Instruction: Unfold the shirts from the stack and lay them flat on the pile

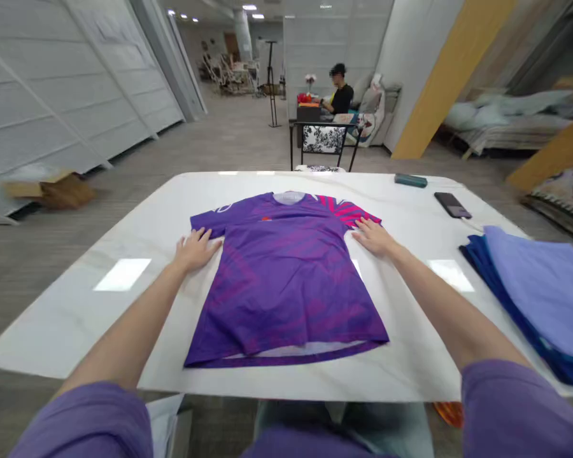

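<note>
Your purple jersey [286, 280] lies flat and face up in the middle of the white tabletop [124, 299], both short sleeves spread out and no fold made in it yet. Your left hand [195, 249] rests flat, fingers spread, grip wide and holding nothing, at the left sleeve; your right hand [373, 236] lies flat on the pink-striped sleeve (stacked blue garments [539, 292] sit well to your right).

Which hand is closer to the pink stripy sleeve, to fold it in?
The right hand. It lies flat at the pink-striped sleeve of the purple shirt, fingertips on its edge. The left hand rests at the plain purple sleeve across the shirt, so it would probably have to reach over.
</note>
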{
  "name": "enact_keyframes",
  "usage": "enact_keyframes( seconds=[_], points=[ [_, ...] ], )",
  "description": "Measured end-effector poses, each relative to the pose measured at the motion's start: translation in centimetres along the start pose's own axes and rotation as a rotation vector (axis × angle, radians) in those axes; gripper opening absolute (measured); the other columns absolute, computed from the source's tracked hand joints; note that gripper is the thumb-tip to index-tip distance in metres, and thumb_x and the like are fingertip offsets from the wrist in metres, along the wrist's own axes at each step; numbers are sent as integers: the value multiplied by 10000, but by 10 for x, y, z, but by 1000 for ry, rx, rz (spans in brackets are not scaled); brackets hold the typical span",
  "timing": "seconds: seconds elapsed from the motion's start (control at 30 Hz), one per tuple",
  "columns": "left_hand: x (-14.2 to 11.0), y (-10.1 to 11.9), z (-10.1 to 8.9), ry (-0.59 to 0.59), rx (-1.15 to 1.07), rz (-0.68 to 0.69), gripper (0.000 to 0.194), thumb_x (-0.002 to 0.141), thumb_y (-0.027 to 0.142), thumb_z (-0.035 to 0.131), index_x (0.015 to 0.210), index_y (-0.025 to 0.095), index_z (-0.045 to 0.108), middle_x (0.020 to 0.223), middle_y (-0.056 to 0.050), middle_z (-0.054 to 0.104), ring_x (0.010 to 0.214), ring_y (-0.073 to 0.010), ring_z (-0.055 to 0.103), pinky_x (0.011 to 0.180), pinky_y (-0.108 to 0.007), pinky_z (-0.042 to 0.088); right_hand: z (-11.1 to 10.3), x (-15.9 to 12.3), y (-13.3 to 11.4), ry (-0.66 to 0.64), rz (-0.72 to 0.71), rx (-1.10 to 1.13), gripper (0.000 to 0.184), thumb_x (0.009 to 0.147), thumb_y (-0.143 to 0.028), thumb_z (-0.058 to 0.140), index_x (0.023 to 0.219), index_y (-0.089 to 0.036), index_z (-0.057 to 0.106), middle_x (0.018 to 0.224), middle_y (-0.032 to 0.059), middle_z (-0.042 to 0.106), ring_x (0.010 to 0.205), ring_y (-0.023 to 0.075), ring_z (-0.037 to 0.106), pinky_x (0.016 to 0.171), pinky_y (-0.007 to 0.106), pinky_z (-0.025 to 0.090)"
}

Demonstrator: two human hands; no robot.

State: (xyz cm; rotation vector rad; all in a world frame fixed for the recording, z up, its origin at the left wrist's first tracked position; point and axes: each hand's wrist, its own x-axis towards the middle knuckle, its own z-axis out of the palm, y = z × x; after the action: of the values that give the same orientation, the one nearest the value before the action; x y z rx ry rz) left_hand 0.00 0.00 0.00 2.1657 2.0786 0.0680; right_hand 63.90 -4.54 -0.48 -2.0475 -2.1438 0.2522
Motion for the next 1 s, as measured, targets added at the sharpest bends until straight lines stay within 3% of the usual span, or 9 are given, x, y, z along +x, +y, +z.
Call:
enact_keyframes(
  seconds=[0.1,0.17,0.3,0.37,0.43,0.6,0.83,0.93,1.0],
  points=[
    [-33,20,-10,216,-68,49,793,1162,531,347,1750,0,387,1865,-276,254,1759,-433,189,1396,-704,139,-8,-41,-14,116,-19,12,809,1156,-602,405,1782,-92,374,1868,228,293,1762,389,248,1432,634,235],
    [-78,34,-8,259,-136,194,761,1172,546,331,1754,63,418,1853,-229,328,1753,-378,255,1414,-637,206,-8,-93,-27,152,-143,35,824,1154,-632,437,1813,-150,324,1876,191,297,1755,361,280,1438,602,258],
    [-204,46,18,113,-169,550,678,1128,588,537,1751,324,497,1854,-59,389,1737,-327,339,1415,-558,324,6,-239,-59,70,-442,62,791,1117,-645,600,1806,-339,359,1868,96,349,1703,356,398,1411,647,325],
    [-258,40,34,49,-177,600,625,1086,552,644,1695,440,561,1815,10,459,1696,-324,426,1391,-566,389,15,-298,-70,36,-460,98,718,1095,-610,673,1742,-370,473,1816,93,447,1638,366,491,1343,650,431],
    [-290,31,45,66,-253,573,497,1057,516,696,1553,492,689,1711,53,593,1616,-309,546,1353,-569,462,23,-333,-74,61,-425,163,562,1098,-526,703,1626,-358,611,1695,111,591,1516,353,612,1227,603,548],
    [-312,19,49,181,-480,416,163,1038,495,708,1127,458,839,1363,100,814,1410,-286,726,1264,-566,573,32,-348,-77,213,-407,237,179,1132,-359,669,1258,-288,775,1290,102,785,1171,283,748,993,477,601],
    [-351,-7,47,205,-446,392,264,1030,461,692,1246,573,794,1453,135,768,1366,-290,738,1254,-633,554,10,-370,-80,103,-572,285,175,1179,-334,599,1138,-243,743,1086,51,802,988,205,734,918,395,514],
    [-351,-5,48,230,-431,365,226,1054,454,663,1217,553,784,1469,129,754,1370,-283,729,1275,-625,527,-11,-351,-67,36,-596,417,172,1156,-392,638,1170,-262,751,1110,54,805,1029,211,743,972,395,534],
    [-336,11,49,252,-465,326,237,1076,456,635,1266,539,750,1479,118,746,1405,-267,710,1320,-603,483,-26,-313,-57,66,-483,452,235,1146,-432,633,1266,-261,742,1189,83,806,1103,242,748,1033,422,551]
  ],
)
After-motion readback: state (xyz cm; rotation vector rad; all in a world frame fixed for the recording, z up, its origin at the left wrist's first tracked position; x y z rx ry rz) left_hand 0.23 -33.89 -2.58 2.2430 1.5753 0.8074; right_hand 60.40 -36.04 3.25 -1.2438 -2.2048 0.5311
